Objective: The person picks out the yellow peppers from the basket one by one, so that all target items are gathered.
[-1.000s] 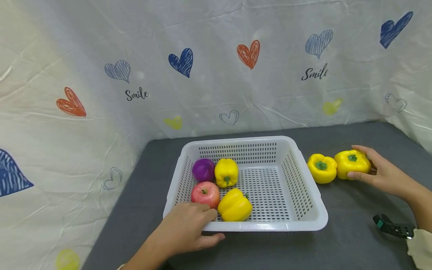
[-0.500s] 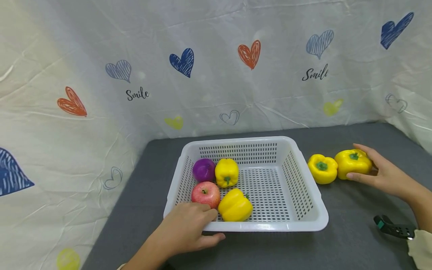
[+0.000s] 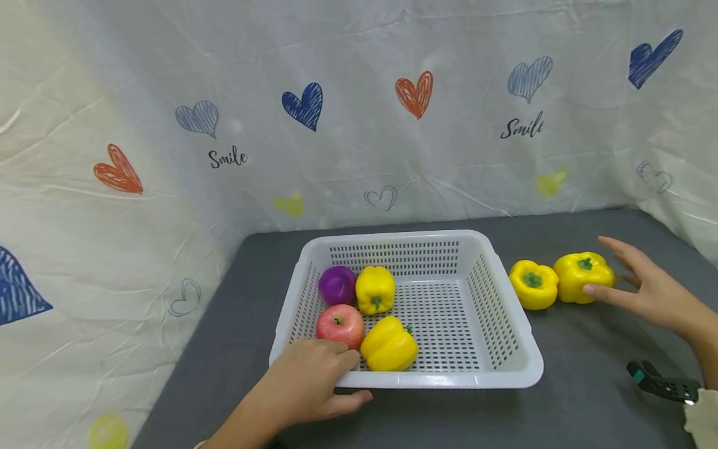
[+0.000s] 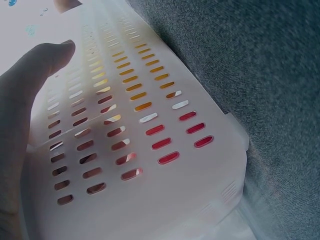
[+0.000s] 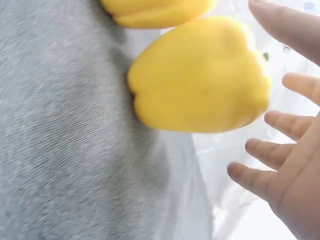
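The right hand (image 3: 653,290) is spread, thumb apart from fingers, palm side toward a yellow bell pepper (image 3: 583,280) just in front of it. Beyond that, farther from the hand, sits a second bell pepper (image 3: 534,288). The left hand (image 3: 308,377) grips the white plastic basket (image 3: 437,379) by its near rim, fingers bent inside, thumb outside, a red apple (image 3: 340,325) just past its knuckles.

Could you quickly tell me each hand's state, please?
Left hand: holding the white basket by its near rim.
Right hand: open, beside the rightmost yellow pepper, holding nothing.
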The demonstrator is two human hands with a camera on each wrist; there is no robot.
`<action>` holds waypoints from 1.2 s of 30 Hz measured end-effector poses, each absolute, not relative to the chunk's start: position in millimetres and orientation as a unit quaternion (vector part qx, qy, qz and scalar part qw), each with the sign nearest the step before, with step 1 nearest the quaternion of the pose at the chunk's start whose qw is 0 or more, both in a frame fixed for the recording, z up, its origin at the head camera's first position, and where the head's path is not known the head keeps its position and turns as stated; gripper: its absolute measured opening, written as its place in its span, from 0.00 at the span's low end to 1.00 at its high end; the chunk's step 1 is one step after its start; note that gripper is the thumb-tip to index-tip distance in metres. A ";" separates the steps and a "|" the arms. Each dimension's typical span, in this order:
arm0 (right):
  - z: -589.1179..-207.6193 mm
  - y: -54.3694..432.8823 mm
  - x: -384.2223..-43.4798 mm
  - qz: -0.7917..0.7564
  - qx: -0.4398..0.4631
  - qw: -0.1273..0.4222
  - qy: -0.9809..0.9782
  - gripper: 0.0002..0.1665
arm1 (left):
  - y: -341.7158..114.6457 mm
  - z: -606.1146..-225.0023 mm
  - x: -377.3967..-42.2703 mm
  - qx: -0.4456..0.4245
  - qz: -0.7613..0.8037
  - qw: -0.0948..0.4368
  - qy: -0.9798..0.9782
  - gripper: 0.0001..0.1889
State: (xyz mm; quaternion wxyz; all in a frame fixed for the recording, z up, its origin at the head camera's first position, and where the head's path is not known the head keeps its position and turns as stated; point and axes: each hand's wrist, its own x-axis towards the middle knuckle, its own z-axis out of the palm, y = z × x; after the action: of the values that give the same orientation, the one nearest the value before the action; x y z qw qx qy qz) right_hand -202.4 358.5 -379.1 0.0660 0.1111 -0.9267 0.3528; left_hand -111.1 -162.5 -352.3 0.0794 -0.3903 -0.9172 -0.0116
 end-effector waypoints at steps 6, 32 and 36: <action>-361.7 349.6 -206.5 0.333 0.117 0.085 -0.932 0.55 | -163.9 -351.8 -110.4 -0.390 -0.013 0.083 -0.917 0.21; -247.9 186.3 -244.8 0.209 0.355 0.039 -0.911 0.56 | -161.7 -348.0 -111.0 -0.387 -0.019 0.059 -0.920 0.20; -255.4 155.8 -246.9 0.174 0.387 0.017 -0.905 0.55 | -161.5 -347.9 -110.8 -0.385 -0.022 0.055 -0.921 0.20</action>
State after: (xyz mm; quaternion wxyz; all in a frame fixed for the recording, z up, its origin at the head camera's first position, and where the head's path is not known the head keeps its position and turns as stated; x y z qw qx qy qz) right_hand -246.9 155.8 -255.4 0.0174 0.3869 -0.9053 0.1743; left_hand -110.8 -161.5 -347.9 0.0548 -0.3850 -0.9210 -0.0220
